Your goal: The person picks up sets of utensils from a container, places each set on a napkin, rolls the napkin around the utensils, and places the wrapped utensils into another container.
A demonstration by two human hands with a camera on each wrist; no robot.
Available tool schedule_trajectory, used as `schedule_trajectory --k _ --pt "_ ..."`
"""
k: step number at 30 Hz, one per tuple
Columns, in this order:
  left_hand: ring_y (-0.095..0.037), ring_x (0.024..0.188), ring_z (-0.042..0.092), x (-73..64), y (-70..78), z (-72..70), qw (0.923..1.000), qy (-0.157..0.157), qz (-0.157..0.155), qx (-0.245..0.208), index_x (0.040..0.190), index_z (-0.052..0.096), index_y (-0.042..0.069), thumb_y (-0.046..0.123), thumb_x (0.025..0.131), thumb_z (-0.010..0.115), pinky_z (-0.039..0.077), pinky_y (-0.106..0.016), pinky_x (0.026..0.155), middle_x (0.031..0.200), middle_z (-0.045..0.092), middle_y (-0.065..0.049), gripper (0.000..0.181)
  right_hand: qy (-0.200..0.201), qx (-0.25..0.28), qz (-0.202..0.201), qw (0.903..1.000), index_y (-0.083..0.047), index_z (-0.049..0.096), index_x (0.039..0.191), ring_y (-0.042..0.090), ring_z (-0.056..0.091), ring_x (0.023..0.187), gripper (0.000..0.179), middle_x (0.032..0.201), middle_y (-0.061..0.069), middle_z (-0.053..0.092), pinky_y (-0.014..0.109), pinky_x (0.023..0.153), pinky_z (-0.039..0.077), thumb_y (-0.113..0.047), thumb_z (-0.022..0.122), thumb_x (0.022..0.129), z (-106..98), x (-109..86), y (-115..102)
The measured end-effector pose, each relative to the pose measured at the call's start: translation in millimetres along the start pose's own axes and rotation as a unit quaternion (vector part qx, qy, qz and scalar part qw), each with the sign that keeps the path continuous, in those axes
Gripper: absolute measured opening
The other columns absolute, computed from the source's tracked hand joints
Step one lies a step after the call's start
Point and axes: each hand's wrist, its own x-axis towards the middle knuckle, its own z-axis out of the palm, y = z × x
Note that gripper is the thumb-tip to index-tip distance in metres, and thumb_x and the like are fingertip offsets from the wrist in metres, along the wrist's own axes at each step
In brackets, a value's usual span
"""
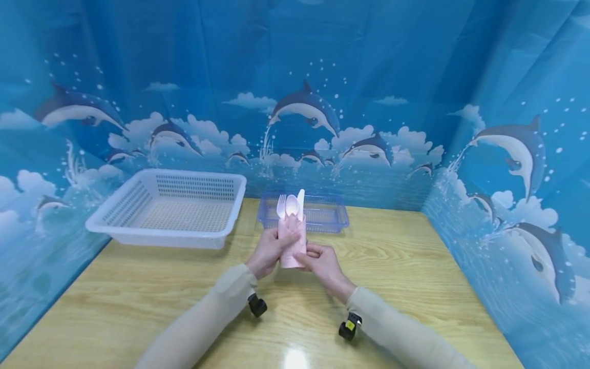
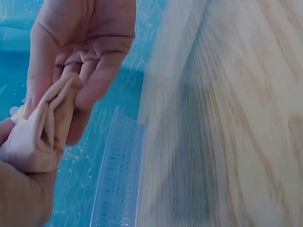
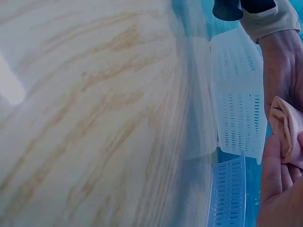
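A folded pink napkin (image 1: 292, 251) is held up over the table in both hands, its layered lower end showing in the two wrist views. Out of its top stick a pale fork (image 1: 281, 206), a spoon (image 1: 292, 205) and a knife (image 1: 301, 203), side by side; their handles are hidden inside. My left hand (image 1: 271, 250) grips the napkin from the left, thumb across its front. With thumb and fingers, my right hand (image 1: 324, 264) pinches the lower right edge of the napkin. In the left wrist view the right hand (image 2: 80, 52) reaches in from the top.
Behind the napkin stands a translucent blue-purple basket (image 1: 324, 225). A larger white basket (image 1: 172, 237) is at the back left. Both are on a wood-grain table (image 1: 396, 266), bordered by blue dolphin-print curtains (image 1: 392, 61) at the back and sides.
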Motion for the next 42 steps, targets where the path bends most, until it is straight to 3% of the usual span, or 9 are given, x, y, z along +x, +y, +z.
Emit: schedule_trajectory --k 3,10,14,18,22,26,29,37,42 --pt "-0.017 0.086 0.07 0.5 -0.3 -1.3 0.9999 -0.006 -0.013 0.0 0.12 0.06 -0.007 0.013 0.089 0.07 0.06 -0.033 0.079 0.109 0.069 -0.019 0.038 0.006 0.0 -0.002 1.0 0.007 0.062 0.12 0.017 0.073 0.086 0.034 0.108 0.023 0.071 0.036 0.081 0.06 -0.005 0.068 0.089 0.5 0.1 0.9" --pt "-0.018 0.094 0.067 -1.7 -2.9 -11.4 0.9942 -0.077 -0.061 0.044 0.125 0.055 -0.008 0.009 0.091 0.066 0.058 -0.033 0.087 0.118 0.064 -0.021 0.039 0.033 -0.025 -0.005 0.9991 0.003 0.065 0.12 0.015 0.07 0.096 0.032 0.111 0.017 0.071 0.03 0.091 0.055 -0.012 0.067 0.092 -1.3 1.0 3.3" --pt "-0.018 0.096 0.067 -2.8 -2.2 -12.4 0.9944 -0.087 -0.046 0.041 0.128 0.052 -0.007 0.012 0.091 0.066 0.058 -0.034 0.088 0.12 0.062 -0.021 0.044 0.027 -0.024 -0.012 0.9993 0.002 0.066 0.119 0.015 0.07 0.097 0.031 0.111 0.016 0.072 0.03 0.093 0.053 -0.014 0.067 0.092 0.1 0.9 1.7" --pt "-0.022 0.1 0.067 -0.5 -3.0 -10.6 0.9947 -0.097 -0.034 -0.005 0.134 0.045 -0.004 0.006 0.087 0.068 0.057 -0.039 0.09 0.123 0.06 -0.023 0.053 0.016 -0.023 -0.013 0.9995 0.003 0.067 0.115 0.012 0.071 0.088 0.03 0.105 0.016 0.073 0.034 0.088 0.057 -0.011 0.069 0.089 3.5 0.1 1.4" --pt "-0.025 0.1 0.067 1.2 -3.3 -9.5 0.9953 -0.086 -0.036 -0.027 0.136 0.042 -0.003 0.0 0.085 0.068 0.057 -0.042 0.089 0.123 0.058 -0.025 0.057 0.029 -0.024 -0.013 0.9992 0.002 0.069 0.113 0.01 0.071 0.082 0.029 0.102 0.017 0.074 0.041 0.085 0.058 -0.009 0.073 0.086 5.2 -0.4 2.6" --pt "-0.026 0.099 0.066 1.3 -1.1 -9.8 0.9983 -0.044 -0.035 -0.011 0.134 0.044 -0.004 0.001 0.085 0.07 0.058 -0.04 0.086 0.123 0.056 -0.024 0.056 0.057 -0.022 -0.021 0.9979 0.0 0.071 0.111 0.01 0.069 0.083 0.029 0.101 0.014 0.074 0.031 0.081 0.059 -0.008 0.076 0.083 4.0 0.2 3.3" --pt "-0.027 0.1 0.066 0.6 0.2 -11.1 0.998 -0.038 -0.05 0.003 0.132 0.045 -0.006 0.002 0.086 0.07 0.059 -0.04 0.086 0.123 0.057 -0.025 0.053 0.066 -0.019 -0.02 0.9974 0.0 0.072 0.109 0.01 0.067 0.084 0.028 0.098 0.011 0.074 0.024 0.077 0.058 -0.007 0.077 0.082 3.0 0.1 3.4" --pt "-0.026 0.103 0.065 -2.8 -0.3 -20.5 0.9854 -0.147 -0.084 0.021 0.137 0.037 -0.005 -0.008 0.085 0.061 0.056 -0.04 0.093 0.127 0.054 -0.022 0.058 0.069 -0.011 -0.019 0.9974 0.004 0.071 0.107 0.009 0.066 0.082 0.027 0.093 0.007 0.074 0.021 0.072 0.057 -0.003 0.074 0.082 3.6 -0.4 6.4" --pt "-0.024 0.096 0.067 -2.5 1.8 -26.3 0.9851 -0.131 -0.086 0.071 0.129 0.044 -0.009 -0.002 0.086 0.065 0.058 -0.038 0.088 0.118 0.06 -0.023 0.048 0.061 -0.017 -0.022 0.9978 0.003 0.07 0.109 0.011 0.068 0.084 0.027 0.098 0.013 0.074 0.024 0.075 0.059 -0.005 0.074 0.083 5.0 -1.5 8.4"
